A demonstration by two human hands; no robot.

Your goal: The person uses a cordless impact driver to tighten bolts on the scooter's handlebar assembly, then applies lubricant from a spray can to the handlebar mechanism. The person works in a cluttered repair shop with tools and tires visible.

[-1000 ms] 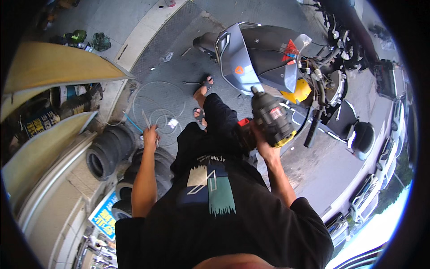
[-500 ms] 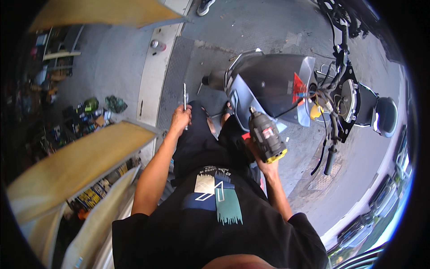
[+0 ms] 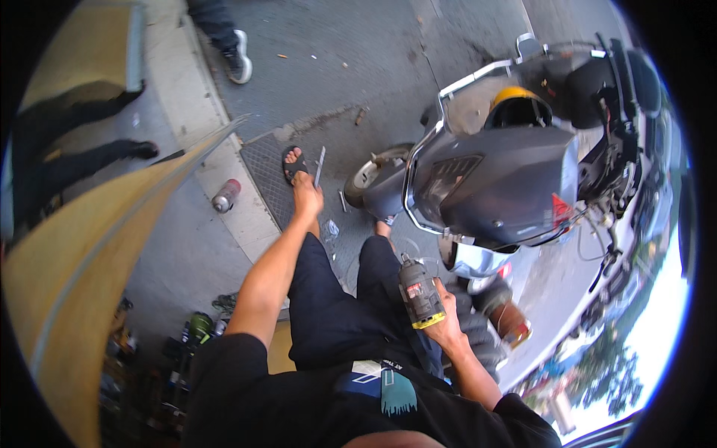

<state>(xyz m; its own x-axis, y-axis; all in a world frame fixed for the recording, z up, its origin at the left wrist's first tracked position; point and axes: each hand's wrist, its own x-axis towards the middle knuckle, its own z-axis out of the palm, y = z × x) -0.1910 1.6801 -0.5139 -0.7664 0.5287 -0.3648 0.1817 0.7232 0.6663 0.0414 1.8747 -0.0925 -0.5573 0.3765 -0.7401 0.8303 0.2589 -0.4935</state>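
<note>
My left hand (image 3: 306,198) is closed round a long, slim silver metal rod (image 3: 321,164), which points up and away from me; its exact kind is unclear. Over my right thigh, my right hand (image 3: 445,321) grips a grey and yellow cordless impact wrench (image 3: 421,295) with its nose pointing forward. The trigger and most of the fingers are hidden behind its body. Ahead and to the right stands a dark grey scooter (image 3: 497,183), its front panels partly off and cables loose near the handlebar. Neither tool touches it.
A pinkish-grey bottle (image 3: 226,196) is on the pale floor strip at left. Beside it, a tan panel (image 3: 134,231) juts in. Another person's shoe (image 3: 239,58) shows at the top, and dark-trousered legs (image 3: 75,134) at far left. A yellow and black helmet (image 3: 519,107) rests by the scooter.
My view has shifted and turned, so the scooter appears larger and higher. Both hands still hold their tools; the impact wrench is now lower in view. Other people's legs have come into view.
</note>
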